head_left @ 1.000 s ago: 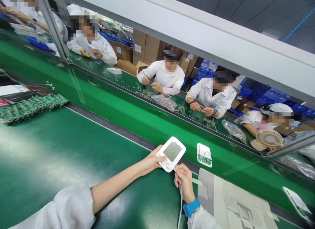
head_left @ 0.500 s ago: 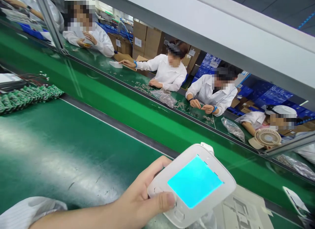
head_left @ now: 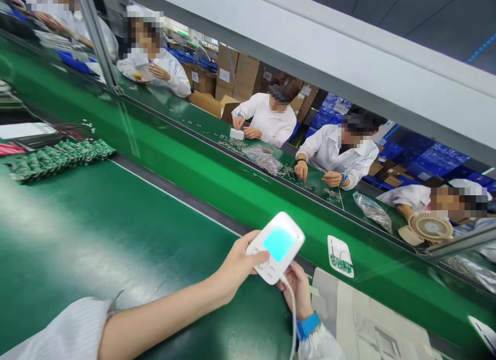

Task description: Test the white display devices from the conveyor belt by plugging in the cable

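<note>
A white handheld device (head_left: 287, 227) with a lit cyan screen is gripped in my left hand (head_left: 242, 262), my thumb lying on its front by the buttons. From the lower edge of the device a white cable (head_left: 293, 313) runs down and out of the picture. My right hand (head_left: 300, 287), with a blue band at the wrist, is closed at that lower edge around the cable end; the device partly hides its fingertips. Both hands are over the green work surface (head_left: 155, 262).
Past the green conveyor belt (head_left: 217, 187), co-workers in white coats sit along the far bench with small metal parts. An open white casing with a circuit board (head_left: 341, 256) lies on the belt. Several green circuit boards (head_left: 62, 158) line the left, and a beige fixture (head_left: 372, 318) stands at right.
My left hand has carried the device farther from the camera. My right hand has come into view at the cable end. The casing with the circuit board has appeared on the belt.
</note>
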`<state>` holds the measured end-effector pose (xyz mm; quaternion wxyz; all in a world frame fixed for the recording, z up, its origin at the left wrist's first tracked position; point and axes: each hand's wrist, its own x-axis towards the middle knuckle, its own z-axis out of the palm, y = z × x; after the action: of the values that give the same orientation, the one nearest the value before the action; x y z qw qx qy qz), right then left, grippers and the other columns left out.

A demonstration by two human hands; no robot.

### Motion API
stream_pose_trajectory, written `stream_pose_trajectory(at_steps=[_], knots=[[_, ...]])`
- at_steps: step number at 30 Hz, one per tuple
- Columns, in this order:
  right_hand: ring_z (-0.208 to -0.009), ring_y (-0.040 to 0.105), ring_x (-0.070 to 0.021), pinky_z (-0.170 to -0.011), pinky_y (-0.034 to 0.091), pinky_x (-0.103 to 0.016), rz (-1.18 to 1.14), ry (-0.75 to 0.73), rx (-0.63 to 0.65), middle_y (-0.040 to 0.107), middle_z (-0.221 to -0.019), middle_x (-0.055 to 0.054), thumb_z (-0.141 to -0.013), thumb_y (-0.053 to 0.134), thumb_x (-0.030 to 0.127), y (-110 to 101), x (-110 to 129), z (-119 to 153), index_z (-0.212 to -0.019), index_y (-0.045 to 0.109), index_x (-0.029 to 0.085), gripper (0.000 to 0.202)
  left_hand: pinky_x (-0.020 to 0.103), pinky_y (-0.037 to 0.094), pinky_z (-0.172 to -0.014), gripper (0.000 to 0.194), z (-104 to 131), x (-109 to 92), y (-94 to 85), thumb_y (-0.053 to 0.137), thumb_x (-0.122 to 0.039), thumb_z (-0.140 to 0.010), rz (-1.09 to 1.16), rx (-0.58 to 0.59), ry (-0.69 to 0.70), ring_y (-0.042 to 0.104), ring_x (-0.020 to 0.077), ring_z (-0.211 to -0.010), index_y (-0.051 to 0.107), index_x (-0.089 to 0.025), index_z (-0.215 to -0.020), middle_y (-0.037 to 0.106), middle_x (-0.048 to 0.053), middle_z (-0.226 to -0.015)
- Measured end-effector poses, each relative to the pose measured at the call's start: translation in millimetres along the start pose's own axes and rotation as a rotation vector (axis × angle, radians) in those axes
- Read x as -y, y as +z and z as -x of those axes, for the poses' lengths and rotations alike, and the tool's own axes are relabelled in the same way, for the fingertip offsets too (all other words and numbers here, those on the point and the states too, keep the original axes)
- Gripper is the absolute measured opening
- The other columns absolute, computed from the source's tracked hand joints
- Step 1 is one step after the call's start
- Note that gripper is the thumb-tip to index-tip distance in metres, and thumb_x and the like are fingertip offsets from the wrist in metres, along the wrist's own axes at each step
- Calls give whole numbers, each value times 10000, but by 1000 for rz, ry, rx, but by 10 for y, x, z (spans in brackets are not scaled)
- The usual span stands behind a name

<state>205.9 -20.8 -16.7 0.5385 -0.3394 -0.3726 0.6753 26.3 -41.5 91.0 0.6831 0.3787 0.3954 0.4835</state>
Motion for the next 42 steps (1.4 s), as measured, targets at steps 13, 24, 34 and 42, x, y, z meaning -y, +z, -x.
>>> stream_pose_trajectory(at_steps=[13,24,34,42], knots=[[-306,410,-40,-315,311,-147,413,127,154,534,-437,49,-710,672,335,57,-25,1,-842,606,108,271,356,496,-642,446,-463,205,-366,600,-208,-611,-85,68,-90,623,270,-835,524,-128,-1044,656,112,-926],[-266,324,-30,-296,264,-158,240,123,121,444,-350,87,-670,711,324,33,-24,-7,-675,545,139,249,299,455,-682,381,-939,-154,-1138,404,-187,-784,-1051,-676,400,600,213,-809,461,-188,-1160,636,53,-917],[-288,300,-30,-316,233,-168,202,80,102,435,-361,79,-694,692,313,64,-17,-13,-666,531,143,235,416,422,-746,374,-1512,157,-720,485,-83,-773,-1720,-478,353,580,323,-877,471,-83,-1147,587,222,-989],[-319,263,-36,-344,243,-179,147,63,107,389,-373,85,-719,669,302,76,0,-2,-685,553,142,200,456,407,-727,809,-1574,335,-518,455,-646,-713,-1716,-381,402,565,382,-866,367,-27,-1227,587,259,-936]])
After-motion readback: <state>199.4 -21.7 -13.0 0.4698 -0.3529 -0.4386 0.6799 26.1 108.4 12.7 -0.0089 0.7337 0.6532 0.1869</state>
